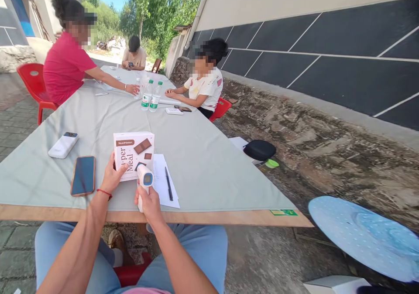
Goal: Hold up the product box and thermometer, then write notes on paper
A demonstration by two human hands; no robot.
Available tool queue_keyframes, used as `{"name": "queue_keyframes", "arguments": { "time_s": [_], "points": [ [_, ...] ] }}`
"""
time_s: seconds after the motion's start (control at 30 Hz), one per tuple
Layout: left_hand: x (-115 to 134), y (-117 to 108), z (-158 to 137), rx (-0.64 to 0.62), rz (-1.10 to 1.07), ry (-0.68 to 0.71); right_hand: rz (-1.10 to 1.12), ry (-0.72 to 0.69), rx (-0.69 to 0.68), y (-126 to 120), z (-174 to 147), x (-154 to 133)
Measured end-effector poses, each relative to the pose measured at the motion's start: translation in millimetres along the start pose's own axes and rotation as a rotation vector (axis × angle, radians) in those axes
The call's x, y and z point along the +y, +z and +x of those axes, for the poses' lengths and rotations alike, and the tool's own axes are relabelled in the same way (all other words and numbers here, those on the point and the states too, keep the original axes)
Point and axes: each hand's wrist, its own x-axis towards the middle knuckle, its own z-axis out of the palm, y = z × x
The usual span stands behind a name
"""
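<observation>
My left hand (pixel 113 174) is closed on the left side of a white box (pixel 139 148) printed with brown chocolate pieces and the words "NutriMotion" and "Meal". The box stands upright, its front turned towards me. In my right hand (pixel 149 202) is a white infrared thermometer (pixel 142 176), gripped by its handle, with a small screen facing me. Its head is in front of the lower right part of the box; whether the two touch I cannot tell. Behind them lies a sheet of paper (pixel 166 193) with a black pen (pixel 169 184) on it.
Left of the box are a phone (pixel 83 176) and a white power bank (pixel 63 145). Two water bottles (pixel 151 97) stand farther back on the grey tablecloth (pixel 203 167). Three other people sit around the table. A blue dotted hat (pixel 366 237) is at the right, beyond the table edge.
</observation>
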Motion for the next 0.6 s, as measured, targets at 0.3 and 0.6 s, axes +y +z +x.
{"name": "queue_keyframes", "arguments": {
  "time_s": [0.3, 0.6],
  "points": [
    [-5, 0, 2, 0.008, -0.002, 0.004, 0.037, 0.032, -0.019, -2, 1, -3],
    [-3, 1, 1, 0.012, -0.028, -0.016, 0.113, 0.103, -0.050, -1, -2, -16]
  ]
}}
